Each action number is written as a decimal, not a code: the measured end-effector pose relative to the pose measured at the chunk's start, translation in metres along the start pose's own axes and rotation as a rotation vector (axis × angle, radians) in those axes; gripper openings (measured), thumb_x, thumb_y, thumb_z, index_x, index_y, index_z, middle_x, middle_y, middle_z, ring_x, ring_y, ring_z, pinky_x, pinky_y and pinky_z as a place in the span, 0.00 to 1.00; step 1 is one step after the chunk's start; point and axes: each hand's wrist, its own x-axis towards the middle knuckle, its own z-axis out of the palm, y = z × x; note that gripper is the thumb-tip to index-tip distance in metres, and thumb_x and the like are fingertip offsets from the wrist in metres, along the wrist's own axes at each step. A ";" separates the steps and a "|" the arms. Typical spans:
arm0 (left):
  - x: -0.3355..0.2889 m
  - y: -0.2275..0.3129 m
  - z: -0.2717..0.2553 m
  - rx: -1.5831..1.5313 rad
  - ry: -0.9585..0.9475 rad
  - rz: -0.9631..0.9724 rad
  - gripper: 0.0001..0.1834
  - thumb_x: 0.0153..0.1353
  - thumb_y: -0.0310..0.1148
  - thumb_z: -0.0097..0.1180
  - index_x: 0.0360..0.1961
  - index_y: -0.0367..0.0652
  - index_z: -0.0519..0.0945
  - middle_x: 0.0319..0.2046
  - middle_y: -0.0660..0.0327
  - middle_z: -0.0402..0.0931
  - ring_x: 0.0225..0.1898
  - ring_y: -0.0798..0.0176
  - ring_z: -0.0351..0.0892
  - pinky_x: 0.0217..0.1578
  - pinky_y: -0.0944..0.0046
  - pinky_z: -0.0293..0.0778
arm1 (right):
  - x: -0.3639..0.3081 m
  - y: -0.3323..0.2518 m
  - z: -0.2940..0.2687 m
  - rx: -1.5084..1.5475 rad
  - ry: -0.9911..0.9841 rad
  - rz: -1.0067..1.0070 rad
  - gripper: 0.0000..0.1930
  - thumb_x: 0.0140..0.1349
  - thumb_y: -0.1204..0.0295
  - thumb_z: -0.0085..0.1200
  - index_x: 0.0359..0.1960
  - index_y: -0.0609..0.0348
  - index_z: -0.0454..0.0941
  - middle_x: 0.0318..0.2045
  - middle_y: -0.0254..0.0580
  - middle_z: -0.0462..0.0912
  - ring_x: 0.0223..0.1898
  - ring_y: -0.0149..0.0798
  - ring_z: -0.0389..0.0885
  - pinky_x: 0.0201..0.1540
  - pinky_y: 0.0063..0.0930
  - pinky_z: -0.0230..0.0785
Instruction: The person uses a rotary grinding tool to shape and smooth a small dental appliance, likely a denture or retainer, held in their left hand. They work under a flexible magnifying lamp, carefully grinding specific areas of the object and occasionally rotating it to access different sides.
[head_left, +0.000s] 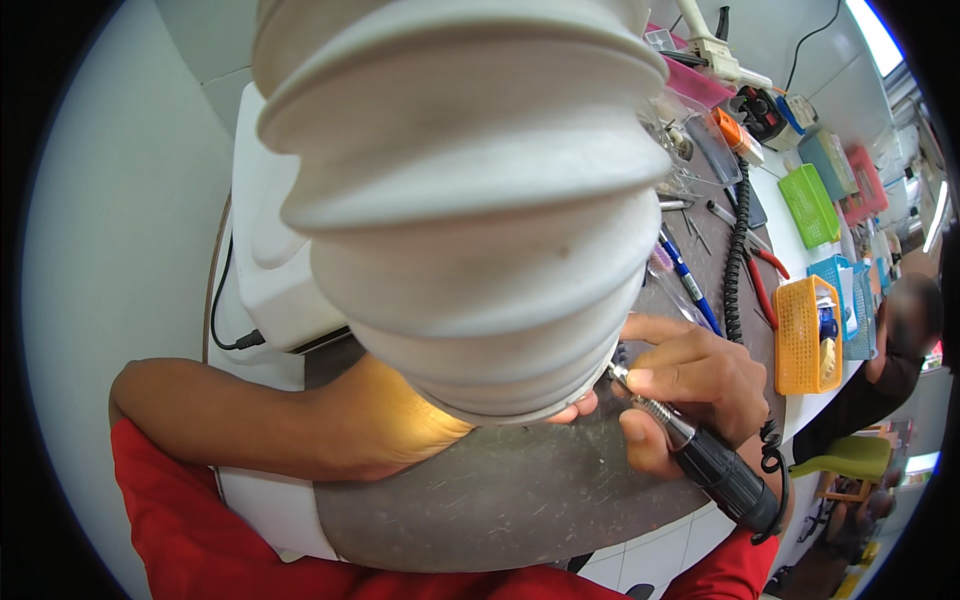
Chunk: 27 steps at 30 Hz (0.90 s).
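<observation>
A wide white ribbed hose (pixel 480 270) fills the upper middle of the view and hides much of the bench. In my right hand (pixel 700 375) is a rotary handpiece (pixel 722 472), with a black grip and a silver front end, held like a pen. Its tip points up and left to the hose's lower right rim, where the end of it is partly hidden. My left hand (pixel 415 420) reaches under the hose, lit yellow at the wrist. Only some fingertips show past the rim, close to the handpiece tip; whatever they hold is hidden.
A white machine (pixel 285 230) with a black cable stands left on the grey worktop (pixel 480 510). To the right lie a blue pen (pixel 690 280), red-handled pliers (pixel 762 285), a coiled black cord (pixel 738 250) and a yellow basket (pixel 800 340). Another person (pixel 865 370) sits farther right.
</observation>
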 end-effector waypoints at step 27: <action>0.002 0.007 0.005 -0.043 -0.002 0.025 0.20 0.66 0.28 0.62 0.57 0.35 0.75 0.48 0.55 0.78 0.49 0.60 0.82 0.50 0.64 0.80 | -0.002 0.000 0.001 0.002 0.030 0.021 0.14 0.57 0.72 0.66 0.43 0.61 0.76 0.29 0.46 0.81 0.43 0.57 0.88 0.38 0.36 0.81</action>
